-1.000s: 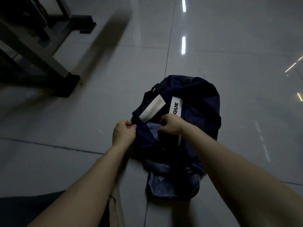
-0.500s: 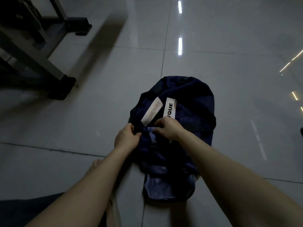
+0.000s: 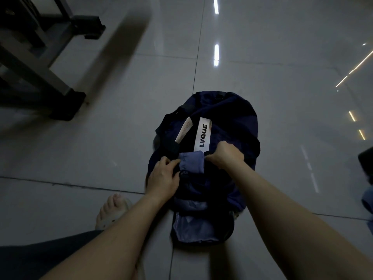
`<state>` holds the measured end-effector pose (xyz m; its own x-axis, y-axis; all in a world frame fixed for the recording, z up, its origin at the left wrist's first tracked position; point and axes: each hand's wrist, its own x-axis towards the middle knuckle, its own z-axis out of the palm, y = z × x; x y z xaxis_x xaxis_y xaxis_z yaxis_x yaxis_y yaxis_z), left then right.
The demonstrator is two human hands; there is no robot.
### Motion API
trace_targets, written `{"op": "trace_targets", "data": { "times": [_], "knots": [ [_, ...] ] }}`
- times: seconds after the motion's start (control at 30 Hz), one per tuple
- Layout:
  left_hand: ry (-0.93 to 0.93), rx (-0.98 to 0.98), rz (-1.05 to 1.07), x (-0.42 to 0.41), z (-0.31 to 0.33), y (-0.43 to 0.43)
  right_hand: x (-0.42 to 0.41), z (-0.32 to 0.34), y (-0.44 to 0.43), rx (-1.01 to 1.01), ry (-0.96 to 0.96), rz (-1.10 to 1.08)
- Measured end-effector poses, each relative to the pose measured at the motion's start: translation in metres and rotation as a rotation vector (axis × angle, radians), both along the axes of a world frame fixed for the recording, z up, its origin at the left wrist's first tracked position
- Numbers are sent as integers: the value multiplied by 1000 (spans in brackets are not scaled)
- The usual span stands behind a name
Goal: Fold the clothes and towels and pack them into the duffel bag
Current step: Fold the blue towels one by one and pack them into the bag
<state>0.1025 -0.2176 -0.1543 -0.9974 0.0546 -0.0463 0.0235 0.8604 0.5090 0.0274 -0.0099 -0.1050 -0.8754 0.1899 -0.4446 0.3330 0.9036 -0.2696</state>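
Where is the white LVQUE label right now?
In the head view the LVQUE label lies mid-frame on top of the navy duffel bag, just right of a smaller white tag, its near end beside the right hand.

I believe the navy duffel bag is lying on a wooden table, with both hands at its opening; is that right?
Not quite: the head view shows the navy duffel bag lying on the tiled floor, not a wooden table. The left hand and right hand are indeed at its opening.
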Motion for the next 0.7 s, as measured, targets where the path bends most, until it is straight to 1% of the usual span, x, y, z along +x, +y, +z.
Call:
{"op": "trace_targets", "data": {
  "times": [0.1, 0.2, 0.3, 0.43, 0.6, 0.7],
  "knots": [
    [-102, 93, 109, -9, 7, 3, 2, 1, 0, 61, -51, 20],
    [-184, 169, 254, -17, 20, 18, 8, -1, -4, 46, -70, 7],
    [-266, 49, 326, -20, 30, 41, 14, -8, -5, -30, -57, -71],
    [-295, -51, 368, -23, 34, 60, 20, -14, -4, -118, -3, -109],
    [-302, -91, 375, -25, 32, 60, 25, -12, 13, -260, 37, -138],
    [-300, -116, 368, -24, 31, 59, 28, 5, 38, -351, 34, -177]
  ]
}}
